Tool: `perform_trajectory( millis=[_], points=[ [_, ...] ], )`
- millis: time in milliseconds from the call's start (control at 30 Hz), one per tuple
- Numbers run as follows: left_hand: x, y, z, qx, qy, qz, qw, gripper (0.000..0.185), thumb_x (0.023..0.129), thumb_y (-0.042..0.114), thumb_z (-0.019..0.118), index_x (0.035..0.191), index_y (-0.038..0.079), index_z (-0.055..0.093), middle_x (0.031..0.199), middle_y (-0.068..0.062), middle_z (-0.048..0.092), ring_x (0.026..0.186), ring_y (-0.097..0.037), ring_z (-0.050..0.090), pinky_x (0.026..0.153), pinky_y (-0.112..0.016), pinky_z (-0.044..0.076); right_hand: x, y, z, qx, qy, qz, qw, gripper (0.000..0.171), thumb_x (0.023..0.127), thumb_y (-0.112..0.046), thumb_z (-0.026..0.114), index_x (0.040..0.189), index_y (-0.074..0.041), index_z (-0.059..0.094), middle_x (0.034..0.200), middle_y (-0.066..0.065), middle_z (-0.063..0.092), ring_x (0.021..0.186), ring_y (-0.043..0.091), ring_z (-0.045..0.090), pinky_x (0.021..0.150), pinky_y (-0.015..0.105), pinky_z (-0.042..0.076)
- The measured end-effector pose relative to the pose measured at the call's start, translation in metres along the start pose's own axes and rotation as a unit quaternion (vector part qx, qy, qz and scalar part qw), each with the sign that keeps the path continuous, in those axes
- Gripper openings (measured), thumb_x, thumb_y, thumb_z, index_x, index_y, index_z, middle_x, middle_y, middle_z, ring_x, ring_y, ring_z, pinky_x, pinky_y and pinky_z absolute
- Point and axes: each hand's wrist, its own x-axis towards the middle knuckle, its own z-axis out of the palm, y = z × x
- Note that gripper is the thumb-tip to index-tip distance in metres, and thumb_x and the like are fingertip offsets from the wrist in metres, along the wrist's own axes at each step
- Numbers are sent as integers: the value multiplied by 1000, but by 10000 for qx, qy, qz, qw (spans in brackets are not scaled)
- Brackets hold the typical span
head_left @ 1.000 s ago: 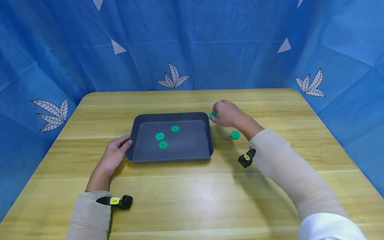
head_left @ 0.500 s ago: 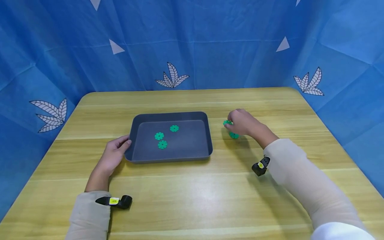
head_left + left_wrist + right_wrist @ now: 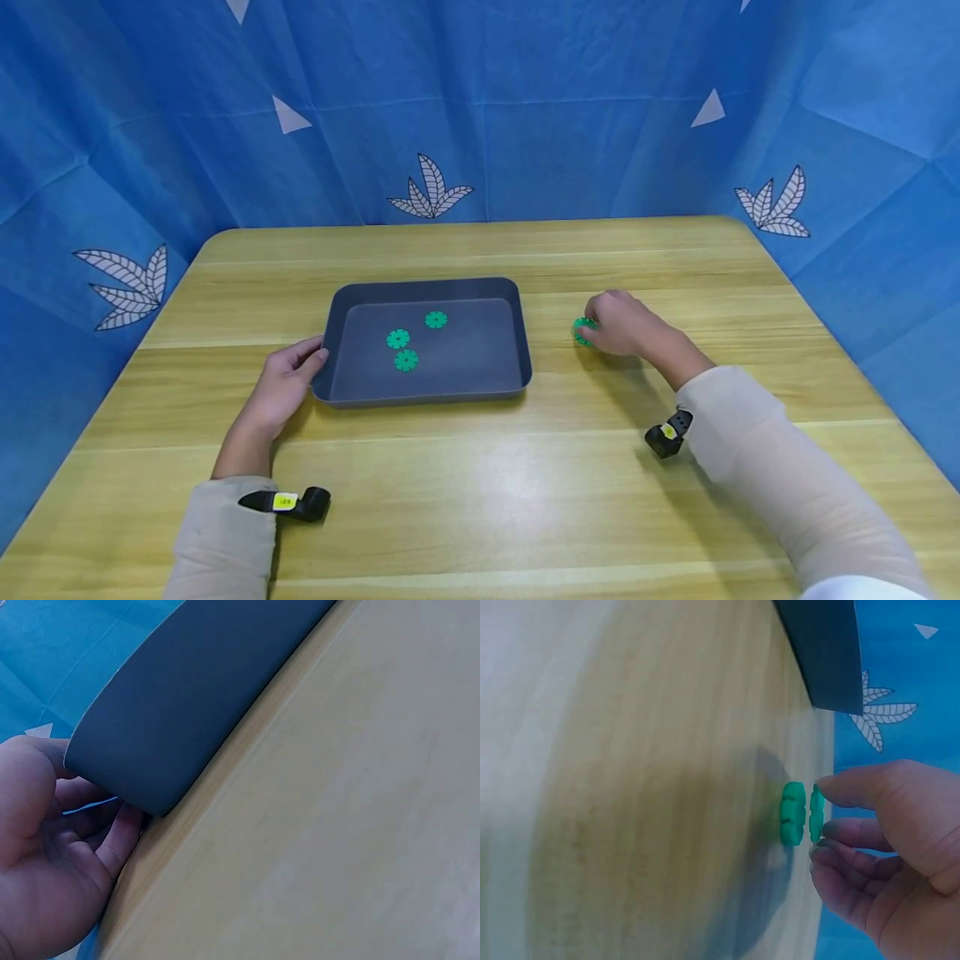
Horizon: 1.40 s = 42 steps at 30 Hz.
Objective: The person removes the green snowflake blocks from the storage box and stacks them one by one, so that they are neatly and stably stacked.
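My left hand (image 3: pixel 282 385) grips the left rim of a dark grey rectangular tray (image 3: pixel 487 385), its thumb at the edge. In the left wrist view the fingers (image 3: pixel 124 832) lie against the tray's outer wall (image 3: pixel 187 697). Right of the tray, my right hand (image 3: pixel 621 325) pinches a thin green notched disc (image 3: pixel 817 814) between thumb and fingertips. Close below that disc, a thicker green scalloped piece (image 3: pixel 793 814) is on the table; whether it is one disc or a stack, I cannot tell. Three green notched discs lie flat in the tray, one nearest its front (image 3: pixel 407 360).
A light wooden table (image 3: pixel 480 492) carries everything. Blue cloth (image 3: pixel 555 117) with white leaf prints hangs behind and beside it. Each sleeved forearm wears a small black camera, one on the left wrist (image 3: pixel 311 504) and one on the right (image 3: pixel 666 435).
My right hand has moved right and toward me with its disc, from the tray's right rim to over the green piece on the table. The left hand stays on the tray.
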Motion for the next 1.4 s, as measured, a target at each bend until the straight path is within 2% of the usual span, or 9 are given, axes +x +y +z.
perform_trajectory(
  millis=[533, 800, 1133, 1267, 1367, 1400],
  points=[
    [0, 2, 0, 54, 44, 74, 9999, 53, 100, 31, 38, 139, -5, 35, 138, -22, 43, 126, -31, 42, 104, -39, 38, -3, 1, 5, 90, -109, 120, 9998, 44, 88, -22, 60, 54, -14, 34, 52, -5, 19, 49, 11, 20, 51, 24, 24],
    [0, 1, 0, 19, -18, 37, 10000, 55, 100, 31, 37, 140, -5, 32, 141, -22, 38, 130, -32, 38, 107, -45, 33, -2, 3, 6, 66, -103, 40, 9999, 44, 88, -21, 60, 54, -15, 33, 52, -5, 19, 49, 12, 20, 52, 24, 24],
    [1, 0, 1, 96, 39, 17, 9999, 55, 99, 32, 38, 139, -5, 34, 140, -21, 41, 128, -30, 40, 105, -40, 36, -2, 4, 7, 108, -132, 39, 9998, 43, 89, -21, 59, 55, -15, 32, 52, -5, 19, 49, 12, 19, 52, 24, 24],
    [1, 0, 1, 66, 70, 12, 10000, 54, 99, 32, 38, 139, -5, 34, 139, -22, 41, 128, -31, 40, 106, -43, 35, -3, 4, 3, 157, -106, 85, 9998, 43, 89, -22, 58, 56, -13, 32, 53, -3, 20, 50, 12, 18, 51, 25, 22],
    [1, 0, 1, 54, 92, -19, 9999, 54, 99, 31, 39, 139, -5, 34, 140, -23, 39, 129, -33, 38, 106, -46, 34, -2, 3, 1, 123, 22, 103, 9999, 30, 89, -23, 58, 66, -6, 50, 60, 1, 39, 54, 12, 30, 53, 27, 32],
    [1, 0, 1, 64, 96, -32, 9999, 54, 99, 31, 39, 139, -5, 34, 141, -23, 38, 130, -33, 37, 107, -46, 33, -1, 3, 0, 116, 30, 112, 9999, 28, 90, -23, 57, 70, -4, 51, 62, 3, 40, 56, 13, 31, 54, 29, 32]
  ],
)
